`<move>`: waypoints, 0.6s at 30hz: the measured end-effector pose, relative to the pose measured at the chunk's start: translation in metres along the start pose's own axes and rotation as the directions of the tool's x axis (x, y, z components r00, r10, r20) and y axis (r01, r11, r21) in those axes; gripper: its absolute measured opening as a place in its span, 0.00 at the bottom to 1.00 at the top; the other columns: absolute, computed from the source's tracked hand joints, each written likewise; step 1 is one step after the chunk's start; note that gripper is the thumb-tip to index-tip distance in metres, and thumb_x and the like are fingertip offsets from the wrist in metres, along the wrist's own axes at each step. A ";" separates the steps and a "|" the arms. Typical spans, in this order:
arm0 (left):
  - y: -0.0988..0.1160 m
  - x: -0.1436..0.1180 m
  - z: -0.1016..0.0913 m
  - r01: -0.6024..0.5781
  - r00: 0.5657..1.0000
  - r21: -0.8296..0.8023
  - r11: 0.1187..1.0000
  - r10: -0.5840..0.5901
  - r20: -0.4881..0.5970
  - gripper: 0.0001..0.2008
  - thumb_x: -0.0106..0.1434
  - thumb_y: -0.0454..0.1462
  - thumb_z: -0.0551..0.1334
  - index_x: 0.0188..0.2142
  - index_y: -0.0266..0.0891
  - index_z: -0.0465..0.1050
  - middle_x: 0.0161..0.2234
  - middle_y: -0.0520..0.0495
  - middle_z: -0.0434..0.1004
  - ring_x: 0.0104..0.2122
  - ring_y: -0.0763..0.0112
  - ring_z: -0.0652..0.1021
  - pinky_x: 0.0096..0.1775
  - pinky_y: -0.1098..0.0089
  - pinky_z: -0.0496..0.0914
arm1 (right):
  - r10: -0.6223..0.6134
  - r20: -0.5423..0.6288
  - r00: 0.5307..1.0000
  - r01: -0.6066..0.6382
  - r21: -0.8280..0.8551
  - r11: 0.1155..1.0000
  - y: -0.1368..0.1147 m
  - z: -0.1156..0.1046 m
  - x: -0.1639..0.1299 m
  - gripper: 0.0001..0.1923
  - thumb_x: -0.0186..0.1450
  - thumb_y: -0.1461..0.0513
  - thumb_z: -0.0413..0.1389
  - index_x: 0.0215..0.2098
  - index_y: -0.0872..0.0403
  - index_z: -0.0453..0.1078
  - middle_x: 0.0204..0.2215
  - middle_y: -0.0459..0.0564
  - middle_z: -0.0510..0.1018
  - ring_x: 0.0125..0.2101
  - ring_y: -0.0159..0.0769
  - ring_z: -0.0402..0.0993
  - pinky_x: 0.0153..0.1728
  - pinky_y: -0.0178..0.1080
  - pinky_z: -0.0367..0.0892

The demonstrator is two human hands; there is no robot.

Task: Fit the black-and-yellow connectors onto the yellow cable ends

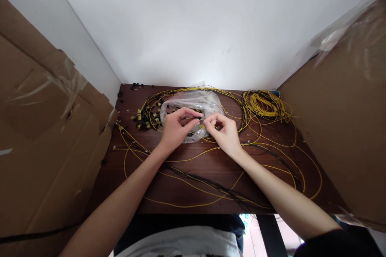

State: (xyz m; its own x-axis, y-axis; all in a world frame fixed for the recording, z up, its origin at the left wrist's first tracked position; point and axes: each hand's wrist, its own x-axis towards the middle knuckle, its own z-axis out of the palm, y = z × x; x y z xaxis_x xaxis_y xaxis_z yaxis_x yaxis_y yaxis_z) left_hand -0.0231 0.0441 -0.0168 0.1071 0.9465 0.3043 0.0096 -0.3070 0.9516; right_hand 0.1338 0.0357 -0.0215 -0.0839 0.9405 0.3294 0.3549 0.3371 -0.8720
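Fingers of left hand (177, 127) and right hand (224, 131), well apart from both cardboard panels (42, 136), each pinch together; contents too small to tell.

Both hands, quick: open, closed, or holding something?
Left hand: closed, apparently pinching a small dark piece.
Right hand: closed in a pinch; whether it holds anything cannot be told.

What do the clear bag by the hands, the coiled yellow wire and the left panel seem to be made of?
Clear bag: thin, glossy plastic film; see-through with creased highlights.
Yellow wire: probably smooth plastic insulation, from its even colour and loose loops; core not visible.
Left panel: apparently matte brown cardboard, with ragged edge and creases.
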 end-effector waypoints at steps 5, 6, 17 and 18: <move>-0.004 0.000 0.000 0.002 0.998 0.021 1.000 -0.003 0.055 0.06 0.54 0.32 0.64 0.34 0.34 0.73 0.36 0.44 0.80 0.38 0.66 0.79 0.44 0.63 0.75 | -0.003 -0.011 1.000 0.002 -0.028 1.000 -0.001 0.000 0.000 0.05 0.57 0.62 0.54 0.25 0.56 0.70 0.16 0.40 0.64 0.20 0.27 0.59 0.26 0.32 0.58; -0.005 0.000 0.000 0.000 0.998 0.031 1.000 -0.002 0.059 0.06 0.54 0.32 0.64 0.34 0.34 0.74 0.36 0.44 0.80 0.37 0.66 0.79 0.43 0.63 0.75 | 0.000 -0.013 1.000 -0.001 -0.035 0.999 -0.001 0.000 0.000 0.05 0.56 0.63 0.54 0.25 0.56 0.70 0.16 0.40 0.63 0.20 0.27 0.59 0.26 0.32 0.58; -0.004 -0.003 0.003 -0.026 0.997 0.085 0.996 0.020 0.071 0.05 0.55 0.32 0.63 0.33 0.34 0.74 0.35 0.44 0.80 0.36 0.68 0.80 0.43 0.66 0.75 | 0.044 -0.030 0.999 -0.046 -0.058 0.997 -0.002 0.001 -0.002 0.05 0.56 0.63 0.55 0.23 0.56 0.68 0.15 0.39 0.62 0.19 0.26 0.57 0.25 0.32 0.57; -0.004 -0.003 0.003 -0.030 0.997 0.091 0.995 0.024 0.071 0.05 0.55 0.32 0.63 0.33 0.34 0.74 0.35 0.44 0.80 0.36 0.68 0.80 0.43 0.66 0.75 | 0.040 -0.027 0.999 -0.042 -0.056 0.998 -0.001 0.001 -0.002 0.05 0.56 0.63 0.54 0.23 0.56 0.68 0.15 0.39 0.62 0.19 0.26 0.57 0.25 0.32 0.57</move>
State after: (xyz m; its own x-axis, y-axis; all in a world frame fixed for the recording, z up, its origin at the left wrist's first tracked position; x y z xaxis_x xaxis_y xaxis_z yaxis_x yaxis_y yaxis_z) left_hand -0.0207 0.0423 -0.0218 0.1774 0.9296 0.3230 0.0963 -0.3430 0.9344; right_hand 0.1326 0.0339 -0.0211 -0.0445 0.9517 0.3038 0.4098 0.2947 -0.8633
